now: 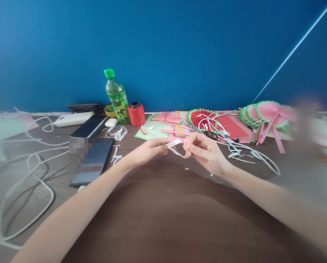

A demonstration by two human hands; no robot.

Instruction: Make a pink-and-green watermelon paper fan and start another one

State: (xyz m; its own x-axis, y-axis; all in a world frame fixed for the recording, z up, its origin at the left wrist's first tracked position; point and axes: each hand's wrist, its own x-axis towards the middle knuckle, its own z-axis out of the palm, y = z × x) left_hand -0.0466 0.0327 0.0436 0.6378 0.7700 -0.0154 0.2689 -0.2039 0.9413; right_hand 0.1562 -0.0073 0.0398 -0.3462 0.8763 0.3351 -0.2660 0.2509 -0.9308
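My left hand [149, 150] and my right hand [205, 151] meet over the middle of the brown table [163, 212]. Between them they pinch a thin white paper strip [175, 146]. The left fingertips hold its upper end, the right fingertips hold the lower end. Both hands are closed in a pinch just above the tabletop. Behind the right hand lie black-handled scissors [210, 134] and a red and green folded paper fan [203, 117].
A green bottle [116, 95] and a red thread spool [136, 114] stand by the blue wall. A phone [90, 160] and white cables [29, 182] lie at the left. Pink and green paper fans [267, 114] and loose white strips [248, 153] lie at the right.
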